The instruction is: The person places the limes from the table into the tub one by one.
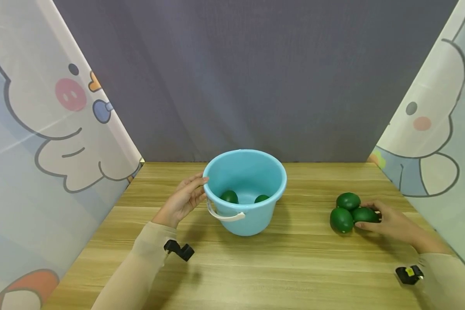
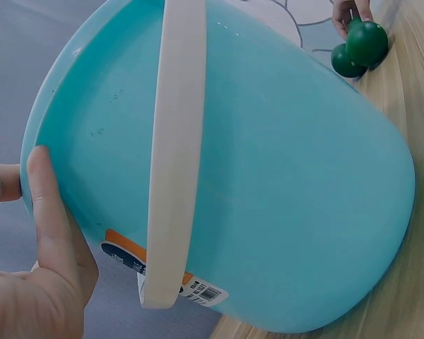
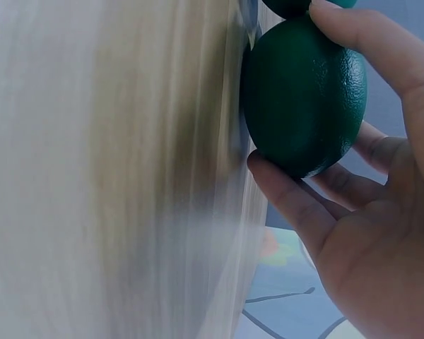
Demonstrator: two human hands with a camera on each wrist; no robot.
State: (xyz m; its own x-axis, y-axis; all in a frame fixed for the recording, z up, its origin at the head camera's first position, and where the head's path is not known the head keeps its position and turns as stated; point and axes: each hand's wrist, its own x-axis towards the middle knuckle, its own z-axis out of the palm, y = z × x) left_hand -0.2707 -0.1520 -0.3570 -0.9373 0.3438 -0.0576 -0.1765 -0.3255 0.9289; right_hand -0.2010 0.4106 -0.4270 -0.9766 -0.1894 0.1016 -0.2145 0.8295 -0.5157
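A light blue bucket [image 1: 248, 219] stands upright on the table, two dark green fruits [image 1: 229, 196] visible inside. My left hand [image 1: 182, 201] touches its rim at the left; in the left wrist view the fingers [image 2: 49, 205] lie on the rim beside the white handle [image 2: 175, 155]. Three green fruits sit together at the right: one at the back [image 1: 348, 201], one in front [image 1: 341, 220], one at the right [image 1: 366, 215]. My right hand [image 1: 391, 221] grips the right one; the right wrist view shows thumb and fingers around this fruit [image 3: 304, 99].
The wooden table [image 1: 232, 267] reaches back to a grey curtain [image 1: 236, 77]. Printed cartoon panels [image 1: 42, 107] flank it on both sides. A black wrist camera [image 1: 179, 249] is on the left sleeve, another [image 1: 409, 274] on the right.
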